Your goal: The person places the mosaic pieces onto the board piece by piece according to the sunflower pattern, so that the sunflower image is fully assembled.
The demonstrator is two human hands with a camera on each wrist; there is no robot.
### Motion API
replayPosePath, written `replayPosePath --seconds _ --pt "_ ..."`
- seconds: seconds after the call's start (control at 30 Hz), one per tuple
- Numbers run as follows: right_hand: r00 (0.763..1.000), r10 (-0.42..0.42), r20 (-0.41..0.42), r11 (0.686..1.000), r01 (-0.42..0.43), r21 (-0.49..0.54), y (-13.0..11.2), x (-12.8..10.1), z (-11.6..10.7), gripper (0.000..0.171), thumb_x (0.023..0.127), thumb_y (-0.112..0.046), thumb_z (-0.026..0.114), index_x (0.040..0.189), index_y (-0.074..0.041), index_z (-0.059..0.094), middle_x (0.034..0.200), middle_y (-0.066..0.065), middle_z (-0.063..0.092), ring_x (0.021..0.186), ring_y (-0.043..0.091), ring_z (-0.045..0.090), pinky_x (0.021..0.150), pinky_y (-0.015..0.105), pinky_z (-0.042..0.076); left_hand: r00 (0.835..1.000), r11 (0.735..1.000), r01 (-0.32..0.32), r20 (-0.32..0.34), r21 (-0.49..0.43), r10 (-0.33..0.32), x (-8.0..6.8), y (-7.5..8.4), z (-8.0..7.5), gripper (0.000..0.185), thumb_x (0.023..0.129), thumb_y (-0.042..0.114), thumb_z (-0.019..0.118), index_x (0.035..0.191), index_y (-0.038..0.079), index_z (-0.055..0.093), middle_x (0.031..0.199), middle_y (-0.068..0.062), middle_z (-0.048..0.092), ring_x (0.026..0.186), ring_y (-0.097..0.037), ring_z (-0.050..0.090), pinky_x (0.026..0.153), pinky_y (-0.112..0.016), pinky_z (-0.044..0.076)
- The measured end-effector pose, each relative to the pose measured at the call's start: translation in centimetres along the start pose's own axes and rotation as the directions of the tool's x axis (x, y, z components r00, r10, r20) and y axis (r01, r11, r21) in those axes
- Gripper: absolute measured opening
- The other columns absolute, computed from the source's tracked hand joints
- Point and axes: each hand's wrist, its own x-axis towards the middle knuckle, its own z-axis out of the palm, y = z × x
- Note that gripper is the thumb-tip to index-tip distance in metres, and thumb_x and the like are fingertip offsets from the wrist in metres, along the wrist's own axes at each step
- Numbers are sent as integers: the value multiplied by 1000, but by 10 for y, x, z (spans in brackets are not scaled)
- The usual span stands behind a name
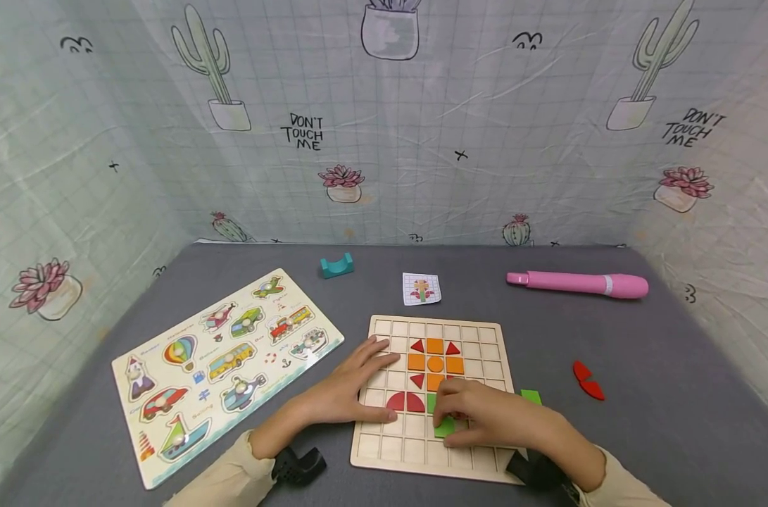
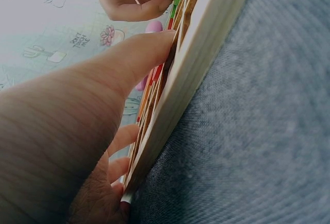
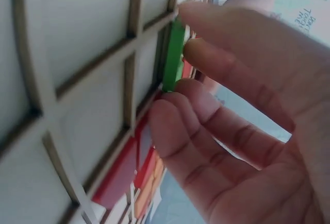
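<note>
Your right hand [image 1: 485, 415] pinches the green tile [image 1: 445, 426] by its edges over the wooden grid board's [image 1: 384, 443] lower rows; it looks light, stiff and thin. Your left hand [image 1: 352, 384] lies flat, fingers straight, steadying the board.

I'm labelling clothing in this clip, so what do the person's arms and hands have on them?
Both hands, the left hand and the right hand, are bare, with no gloves or rings visible. Each forearm has a cream long sleeve, and a black wrist mount is strapped at each wrist. No cables show.
</note>
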Motion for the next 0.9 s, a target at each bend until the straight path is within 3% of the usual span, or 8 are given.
replayPosePath --seconds 0.43,0.73,0.9 --pt "1000 13 -20 1000 -13 -17 -3 7 6 8 89 -15 71 97 -16 71 88 -12 55 75 -1 47 67 13 42 1000 1000 6 4 -7 -6 -1 1 -2 85 80 48 76 150 19 38 162 -4 17 151 -26 1 112 -63 19" --pt "999 6 -54 999 -3 49 1 5 6 5 89 -15 69 94 -16 71 84 -10 54 70 0 47 63 13 42 1000 1000 3 4 -3 -3 0 -1 0 85 80 48 76 150 19 38 162 -4 17 151 -27 1 112 -62 20" --pt "995 56 -77 995 -50 85 6 -1 0 2 91 -18 69 93 -16 70 83 -10 53 69 0 48 60 14 43 1000 1000 0 7 5 0 0 0 0 85 80 49 76 151 20 38 162 -3 16 151 -27 1 113 -62 19"
